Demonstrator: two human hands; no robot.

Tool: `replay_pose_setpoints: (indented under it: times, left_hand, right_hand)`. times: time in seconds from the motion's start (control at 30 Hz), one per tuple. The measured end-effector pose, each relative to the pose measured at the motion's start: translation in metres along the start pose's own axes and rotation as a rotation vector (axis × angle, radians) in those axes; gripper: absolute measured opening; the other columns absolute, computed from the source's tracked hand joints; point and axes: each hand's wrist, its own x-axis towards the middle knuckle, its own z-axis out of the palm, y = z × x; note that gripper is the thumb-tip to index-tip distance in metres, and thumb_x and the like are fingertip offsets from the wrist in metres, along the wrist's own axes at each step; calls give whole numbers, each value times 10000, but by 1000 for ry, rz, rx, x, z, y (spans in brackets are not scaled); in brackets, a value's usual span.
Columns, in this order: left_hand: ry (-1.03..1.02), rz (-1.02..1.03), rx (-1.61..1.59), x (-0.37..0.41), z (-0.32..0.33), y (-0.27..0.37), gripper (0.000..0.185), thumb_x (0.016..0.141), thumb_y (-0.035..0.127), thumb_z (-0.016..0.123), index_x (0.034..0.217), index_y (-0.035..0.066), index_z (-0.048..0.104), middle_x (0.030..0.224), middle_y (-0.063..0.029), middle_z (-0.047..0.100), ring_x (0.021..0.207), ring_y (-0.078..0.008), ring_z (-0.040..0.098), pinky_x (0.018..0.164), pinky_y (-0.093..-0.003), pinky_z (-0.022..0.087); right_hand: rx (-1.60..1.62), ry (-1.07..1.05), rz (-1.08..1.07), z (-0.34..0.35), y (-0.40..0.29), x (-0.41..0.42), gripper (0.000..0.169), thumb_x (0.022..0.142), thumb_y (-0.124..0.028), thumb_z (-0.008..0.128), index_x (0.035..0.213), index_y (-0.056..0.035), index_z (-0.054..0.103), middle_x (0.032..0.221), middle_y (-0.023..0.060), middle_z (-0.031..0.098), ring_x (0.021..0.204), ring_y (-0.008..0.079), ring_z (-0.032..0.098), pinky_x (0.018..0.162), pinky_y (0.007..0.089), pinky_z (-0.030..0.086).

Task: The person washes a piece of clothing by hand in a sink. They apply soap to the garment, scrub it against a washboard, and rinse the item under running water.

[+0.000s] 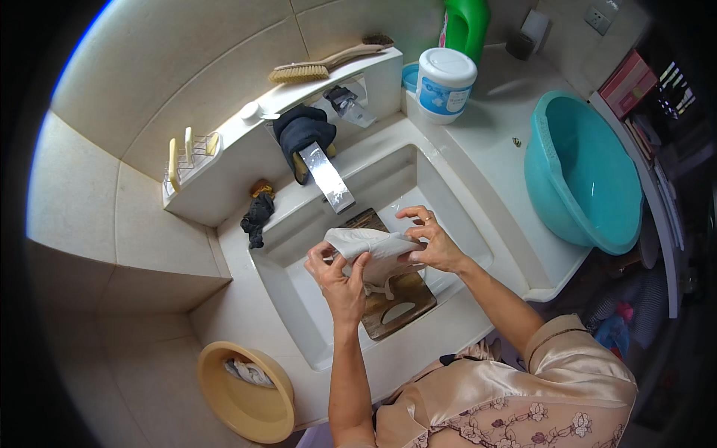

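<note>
Between my two hands a white cloth item (378,249) is held up over the white sink (291,285); folds hide its exact kind. My left hand (340,280) pinches its left edge between thumb and fingers. At the right edge, my right hand (434,241) grips the cloth, with a ring on one finger. A thin white strap or strip dangles below it. Under the cloth, a wooden board (400,316) with a handle slot lies sloping in the sink, partly covered. Beyond my hands the chrome faucet (330,179) reaches out over the basin.
Dark cloth (305,131) drapes the faucet's base. A wooden-handled brush (302,73) and a soap rack (190,151) sit on the back ledge. Right stand a white tub (446,84), a green bottle (468,28) and a turquoise basin (588,173). Lower left, a yellow basin (246,406) holds cloth.
</note>
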Motion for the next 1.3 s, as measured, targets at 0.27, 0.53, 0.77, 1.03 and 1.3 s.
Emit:
replay_pose_setpoints:
  times: [0.27,0.53,0.77,1.03,1.3]
  left_hand:
    - [-26,178,-323,7,-33,47,165,882,168,698,942,19,737,900,-37,739,959,-172,665,1180,-479,143]
    - [-62,-119,-863,2,-47,31,311,949,292,632,1016,-10,647,927,-30,678,805,-68,592,756,-208,467]
    - [-114,-266,-708,-10,-35,24,317,780,108,807,1025,-35,665,962,-55,689,875,-126,625,803,-267,492]
    - [110,-83,-729,10,-34,31,239,728,-30,794,903,5,635,879,-32,682,820,-95,618,767,-256,495]
    - [135,55,-746,1,-25,11,537,695,-146,729,1134,59,498,924,-97,643,921,-166,613,781,-289,548]
  right_hand:
    - [339,-267,-152,-11,-46,5,436,683,-120,810,1074,-2,658,1435,103,423,1296,224,396,1031,342,395]
    - [413,-253,19,-20,-48,9,240,694,-34,811,913,18,726,934,35,692,840,100,595,781,267,493]
    - [526,-164,37,-35,-51,26,210,628,-16,831,812,31,742,793,30,701,728,80,593,692,243,481]
    - [177,-113,-142,-50,-81,60,253,642,-20,798,891,-4,752,819,92,725,748,120,615,715,290,493]
    - [-266,136,-600,-41,-59,51,352,694,23,681,1041,-38,667,1081,97,676,1025,308,613,892,409,487]
